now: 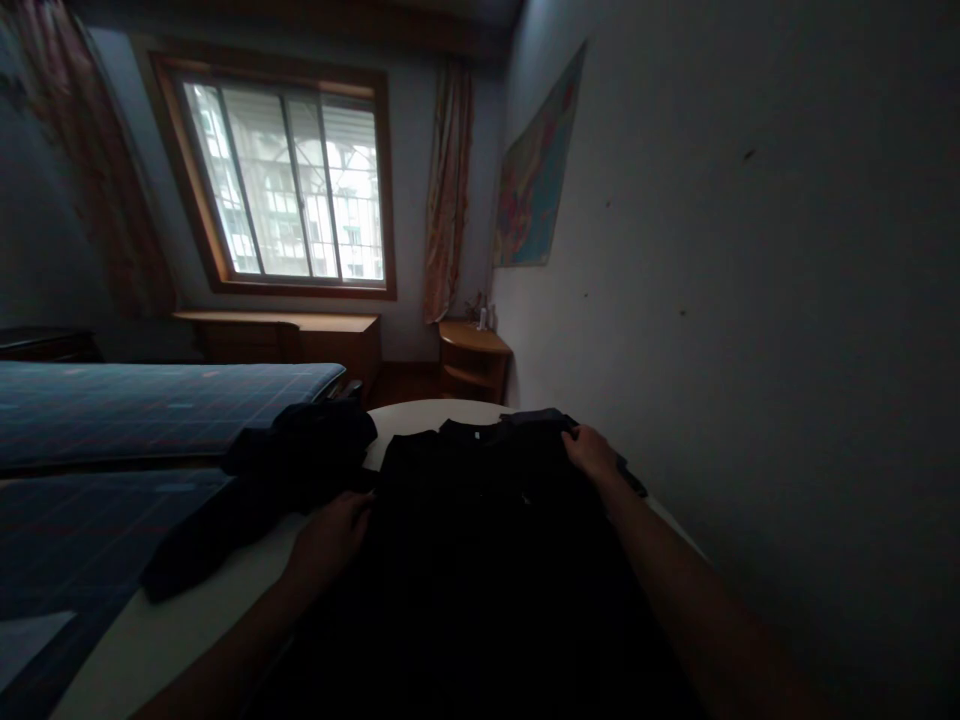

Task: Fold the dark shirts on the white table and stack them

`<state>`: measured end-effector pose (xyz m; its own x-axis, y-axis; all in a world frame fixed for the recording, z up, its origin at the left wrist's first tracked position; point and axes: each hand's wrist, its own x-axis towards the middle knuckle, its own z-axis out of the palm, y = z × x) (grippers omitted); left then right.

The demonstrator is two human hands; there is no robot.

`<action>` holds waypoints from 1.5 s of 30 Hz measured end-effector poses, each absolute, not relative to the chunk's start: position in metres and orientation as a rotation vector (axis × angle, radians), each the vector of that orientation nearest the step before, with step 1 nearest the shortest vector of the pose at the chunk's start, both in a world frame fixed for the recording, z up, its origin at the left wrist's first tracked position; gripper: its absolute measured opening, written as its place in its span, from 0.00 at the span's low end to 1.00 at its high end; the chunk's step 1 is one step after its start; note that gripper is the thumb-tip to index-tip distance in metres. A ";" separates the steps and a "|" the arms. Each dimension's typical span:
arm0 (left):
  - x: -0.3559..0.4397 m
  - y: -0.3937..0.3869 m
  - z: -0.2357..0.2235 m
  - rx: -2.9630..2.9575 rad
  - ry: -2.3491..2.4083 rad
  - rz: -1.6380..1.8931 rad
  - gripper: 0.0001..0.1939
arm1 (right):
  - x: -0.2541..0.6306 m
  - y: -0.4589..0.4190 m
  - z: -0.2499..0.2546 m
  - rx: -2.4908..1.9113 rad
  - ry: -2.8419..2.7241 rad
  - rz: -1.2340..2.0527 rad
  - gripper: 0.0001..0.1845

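A black shirt [487, 560] lies spread on a pale table [420, 408], its collar at the far end and a small label inside the neck. My left hand [334, 530] is closed on the shirt's left edge, near the sleeve; its fingertips are partly lost in the dark cloth. Farther up, my right hand [589, 452] pinches the shirt at the right shoulder. A bunched dark garment [300, 460] lies to the left of the shirt, across the table's edge. Some dark grey cloth [534, 415] shows behind the right shoulder.
A bed with a blue checked mattress [165, 405] stands along the left. The white wall [750, 330] runs close on the right. Beyond the table are a low wooden desk [330, 322], a corner shelf [472, 338] and a window [292, 180]. The room is dim.
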<state>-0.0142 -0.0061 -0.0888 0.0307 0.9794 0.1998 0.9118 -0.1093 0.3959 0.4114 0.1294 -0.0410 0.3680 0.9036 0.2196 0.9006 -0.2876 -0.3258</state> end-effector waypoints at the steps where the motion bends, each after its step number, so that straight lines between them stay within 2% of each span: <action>1: -0.014 -0.007 -0.087 2.118 2.007 0.638 0.19 | 0.411 0.130 -0.041 -2.236 -1.557 0.010 0.21; 8: -0.010 -0.013 -0.072 2.014 2.091 0.576 0.19 | 0.406 0.127 -0.043 -2.172 -1.577 0.012 0.19; 13: -0.013 -0.011 -0.075 2.041 2.067 0.657 0.11 | 0.411 0.120 -0.039 -2.138 -1.564 0.017 0.18; 19: -0.009 -0.012 -0.077 2.179 2.044 0.671 0.08 | 0.395 0.086 -0.034 -1.953 -1.780 -0.373 0.19; 25: -0.007 -0.009 -0.086 2.378 1.920 0.766 0.10 | 0.347 0.040 -0.051 -1.903 -2.113 -0.425 0.25; 32: -0.011 -0.006 -0.096 2.378 1.865 0.842 0.10 | 0.334 0.029 -0.068 -1.895 -2.184 -0.549 0.10; 45: -0.012 -0.005 -0.101 2.367 1.853 0.853 0.11 | 0.331 0.018 -0.058 -1.670 -2.119 -0.300 0.09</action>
